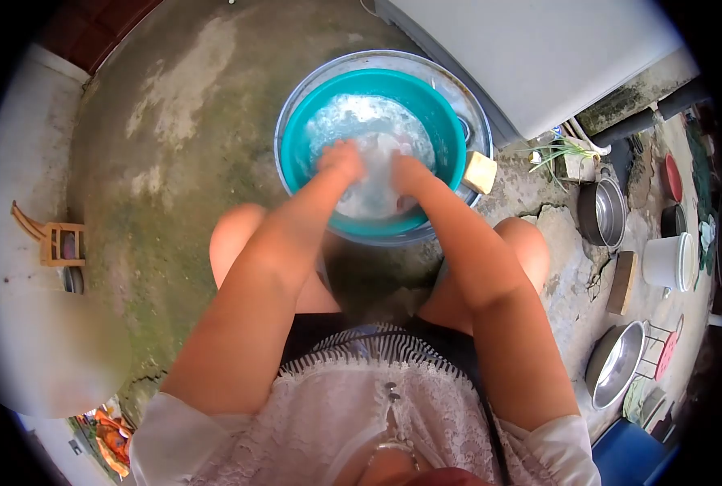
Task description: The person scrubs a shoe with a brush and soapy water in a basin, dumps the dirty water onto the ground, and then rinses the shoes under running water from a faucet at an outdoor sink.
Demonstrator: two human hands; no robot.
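Observation:
A teal plastic basin point(453, 134) of foamy water point(361, 113) stands in a wider metal basin point(455, 89) on the ground between my knees. Both arms reach down into it. My left hand point(342, 160) is at the water on the left side, its fingers bent and blurred. My right hand point(409, 174) is partly sunk in the suds on the right, its fingers hidden. A whitish, blurred patch lies between the hands; whether it is cloth or foam I cannot make out. On the metal rim at the right rests a pale yellow block point(480, 172), like laundry soap.
A large white appliance-like box point(531, 57) stands at the upper right. Along the right are metal pots point(601, 212), a white bucket point(667, 262), a metal bowl point(616, 364) and a red stool point(666, 356). A small wooden chair point(63, 243) is by the left wall.

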